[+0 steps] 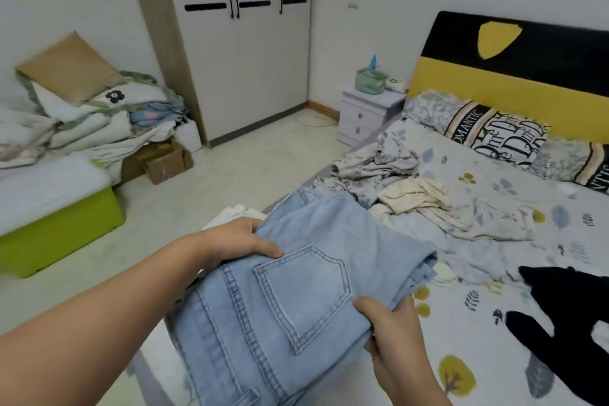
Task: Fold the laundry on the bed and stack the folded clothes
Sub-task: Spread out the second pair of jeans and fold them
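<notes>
Hands gripping folded light-blue denim jeans (296, 290) above the near edge of the bed, back pocket and doubled seams facing up, heavy cloth keeping a thick, squared bundle. Left hand (237, 239) clamping the far left edge, thumb lying flat on top, other fingers curled under and hidden. Right hand (392, 326) pinching the near right corner, thumb pressed on top, fingers tucked beneath the layers. Looking like one garment folded and ready for stacking; resting on the bed or hanging just above it, impossible to tell.

Lying just right of the jeans, black garment (566, 316), flat, matte and spread out, apparently unfolded. Peeking out beyond the left hand, pale whitish cloth (235, 212), possibly a folded piece, too hidden to judge.

Further back on the leaf-printed white bedsheet (487, 175), crumpled cream garment (415, 199) and rumpled grey floral fabric (372, 165) sitting in soft, loose heaps, touching each other, plainly unfolded. Most of the work seemingly remaining.

Beyond, lettered black-and-white pillows (497, 138) leaning against a yellow-and-black padded headboard (514, 82), small white bedside cabinet (369, 112) alongside.
</notes>
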A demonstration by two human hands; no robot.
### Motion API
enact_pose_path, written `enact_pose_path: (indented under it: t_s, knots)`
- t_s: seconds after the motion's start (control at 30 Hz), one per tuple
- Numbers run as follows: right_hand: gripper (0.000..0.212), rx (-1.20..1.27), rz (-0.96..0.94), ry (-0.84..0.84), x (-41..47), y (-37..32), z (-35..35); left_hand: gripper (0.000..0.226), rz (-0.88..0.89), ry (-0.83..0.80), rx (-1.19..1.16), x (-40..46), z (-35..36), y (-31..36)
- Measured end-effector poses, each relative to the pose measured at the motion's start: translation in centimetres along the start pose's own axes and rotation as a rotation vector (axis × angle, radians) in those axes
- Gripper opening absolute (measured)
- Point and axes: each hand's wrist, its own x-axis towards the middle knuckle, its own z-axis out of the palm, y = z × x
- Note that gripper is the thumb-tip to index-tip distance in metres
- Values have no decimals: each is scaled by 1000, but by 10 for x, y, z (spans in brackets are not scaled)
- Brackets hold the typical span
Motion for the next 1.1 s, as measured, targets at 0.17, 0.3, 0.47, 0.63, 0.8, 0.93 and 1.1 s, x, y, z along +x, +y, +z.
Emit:
enact_pose_path:
  t_s: [0.17,0.3,0.47,0.63,0.8,0.93,1.1]
  knots:
    - [42,-33,60,-19,34,25,72,33,-67,29,-70,32,-70,-35]
    - [42,-72,87,8,70,50,117,31,-109,47,-107,66,-112,-62]
    - [35,-80,145,42,119,85,155,27,-165,49,-145,120,-144,-97]
    - [35,-58,197,55,165,118,168,25,-158,105,-109,175,-152,-133]
    - [34,-170,226,112,204,156,162,26,-159,138,-36,219,-142,-176]
    - [43,-471,215,155,216,182,162,32,-156,225,476,239,-131,-200]
    - [88,-953,61,352,218,183,175,63,-25,551,1027,245,-108,-189]
